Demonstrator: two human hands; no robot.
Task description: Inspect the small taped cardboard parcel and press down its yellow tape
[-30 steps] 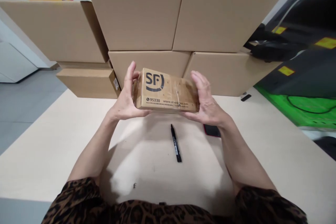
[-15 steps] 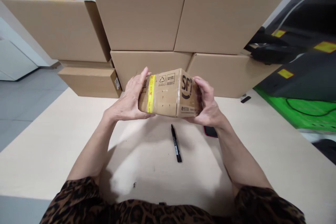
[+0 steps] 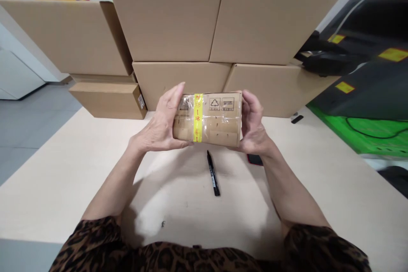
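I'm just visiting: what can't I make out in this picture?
Head view:
Inside the small brown cardboard box: hidden by its walls.
Some fingertips of the bare right hand: behind that box.
Flat black red-edged object: partly covered by the right wrist.
Lettering on the slim black pen: too small.
Rounded black object, far right: cut off by the picture's edge.

The cardboard shipping box [image 3: 219, 121] has rotated: the SF logo panel, facing the viewer a second ago and angled off to the right half a second ago, is now out of sight. In its place a side with yellow tape [image 3: 198, 119] and a recycling symbol [image 3: 214, 104] faces squarely forward. The left hand [image 3: 161, 121] has turned inward and moved rightward, while the right hand [image 3: 255, 123] has its fingers more bent.
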